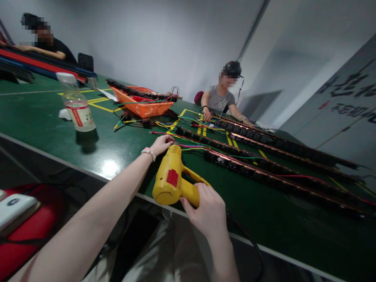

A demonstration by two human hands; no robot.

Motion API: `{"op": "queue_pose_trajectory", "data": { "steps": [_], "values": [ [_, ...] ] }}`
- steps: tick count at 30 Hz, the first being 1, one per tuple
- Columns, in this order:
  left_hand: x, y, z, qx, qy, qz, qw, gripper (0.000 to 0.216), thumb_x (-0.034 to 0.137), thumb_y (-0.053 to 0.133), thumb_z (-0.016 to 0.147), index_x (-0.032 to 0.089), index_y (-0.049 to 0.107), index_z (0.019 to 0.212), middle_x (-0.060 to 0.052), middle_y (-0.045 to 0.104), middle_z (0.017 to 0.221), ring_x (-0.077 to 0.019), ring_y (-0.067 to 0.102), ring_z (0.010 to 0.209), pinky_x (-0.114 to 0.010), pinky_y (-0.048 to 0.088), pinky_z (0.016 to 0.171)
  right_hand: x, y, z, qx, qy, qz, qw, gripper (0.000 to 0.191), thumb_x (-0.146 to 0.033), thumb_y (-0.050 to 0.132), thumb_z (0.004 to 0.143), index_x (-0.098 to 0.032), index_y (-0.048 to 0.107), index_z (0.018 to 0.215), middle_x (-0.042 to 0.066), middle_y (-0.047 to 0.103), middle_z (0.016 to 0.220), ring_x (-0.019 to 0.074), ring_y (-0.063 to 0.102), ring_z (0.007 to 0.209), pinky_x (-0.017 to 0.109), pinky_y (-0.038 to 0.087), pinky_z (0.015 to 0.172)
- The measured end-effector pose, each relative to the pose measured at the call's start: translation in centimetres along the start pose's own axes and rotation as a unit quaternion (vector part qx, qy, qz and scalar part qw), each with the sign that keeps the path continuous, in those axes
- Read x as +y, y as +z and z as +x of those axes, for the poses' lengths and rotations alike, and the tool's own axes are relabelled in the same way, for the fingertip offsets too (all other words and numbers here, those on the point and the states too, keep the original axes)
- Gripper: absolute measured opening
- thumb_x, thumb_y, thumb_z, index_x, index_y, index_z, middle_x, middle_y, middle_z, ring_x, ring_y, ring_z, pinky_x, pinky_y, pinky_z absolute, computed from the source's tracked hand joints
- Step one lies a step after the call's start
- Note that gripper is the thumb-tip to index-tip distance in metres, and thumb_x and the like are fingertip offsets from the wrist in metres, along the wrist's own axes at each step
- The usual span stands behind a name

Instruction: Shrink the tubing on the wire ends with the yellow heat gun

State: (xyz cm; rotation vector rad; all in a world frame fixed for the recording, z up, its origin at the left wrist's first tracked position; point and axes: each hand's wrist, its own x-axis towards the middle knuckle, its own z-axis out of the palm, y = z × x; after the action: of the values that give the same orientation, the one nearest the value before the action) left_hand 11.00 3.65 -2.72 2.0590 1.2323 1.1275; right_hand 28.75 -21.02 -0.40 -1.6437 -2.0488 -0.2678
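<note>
A yellow heat gun (168,176) is in my right hand (210,207), whose fingers wrap round its handle. Its nozzle points away from me, over the table. My left hand (162,145) is closed just beyond the nozzle, its fingers bent. Pink, green and yellow wires (190,147) run from the nearest strip towards those fingers; the nozzle partly hides where they meet. That strip, a long black bar with copper-coloured rails (235,162), lies slanting to the right on the table.
More strips (255,135) lie behind on the green table (117,156). An orange basket (147,109) holds strips and wires. A plastic bottle (79,105) stands left. A co-worker (220,98) handles wires opposite; another person (55,51) sits far left. A black cable (249,239) hangs off the edge.
</note>
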Motion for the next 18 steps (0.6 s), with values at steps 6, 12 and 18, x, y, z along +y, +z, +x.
{"op": "queue_pose_trajectory", "data": {
  "steps": [6, 12, 18],
  "values": [
    [-0.7, -0.2, 0.2, 0.004, 0.014, 0.016, 1.0, 0.026, 0.022, 0.048, 0.077, 0.013, 0.067, 0.092, -0.007, 0.069, 0.088, -0.0178, 0.061, 0.082, -0.029, 0.048, 0.079, -0.2, 0.3, 0.7, -0.011, -0.001, 0.009, 1.0, 0.029, -0.048, 0.054, 0.077, -0.019, 0.052, 0.083, 0.003, 0.058, 0.079, 0.02, 0.054, 0.076, 0.031, 0.037, 0.068],
    [0.0, -0.2, -0.5, 0.028, 0.002, 0.064, 0.998, 0.021, 0.019, 0.047, 0.08, 0.015, 0.066, 0.088, -0.007, 0.069, 0.089, -0.0178, 0.061, 0.084, -0.028, 0.046, 0.078, 1.7, -0.6, 1.3, -0.047, -0.009, 0.047, 0.998, 0.029, -0.047, 0.057, 0.076, -0.019, 0.054, 0.085, 0.002, 0.06, 0.08, 0.0192, 0.056, 0.079, 0.03, 0.039, 0.069],
    [1.0, -0.2, -1.1, 0.041, -0.037, 0.133, 0.99, 0.017, 0.025, 0.05, 0.084, 0.02, 0.065, 0.091, -0.004, 0.067, 0.099, -0.0201, 0.059, 0.097, -0.037, 0.039, 0.09, 3.6, -1.7, 0.7, -0.059, 0.005, 0.046, 0.997, 0.029, -0.047, 0.058, 0.076, -0.021, 0.054, 0.087, 0.002, 0.061, 0.082, 0.0187, 0.057, 0.08, 0.029, 0.04, 0.069]
  ]
}}
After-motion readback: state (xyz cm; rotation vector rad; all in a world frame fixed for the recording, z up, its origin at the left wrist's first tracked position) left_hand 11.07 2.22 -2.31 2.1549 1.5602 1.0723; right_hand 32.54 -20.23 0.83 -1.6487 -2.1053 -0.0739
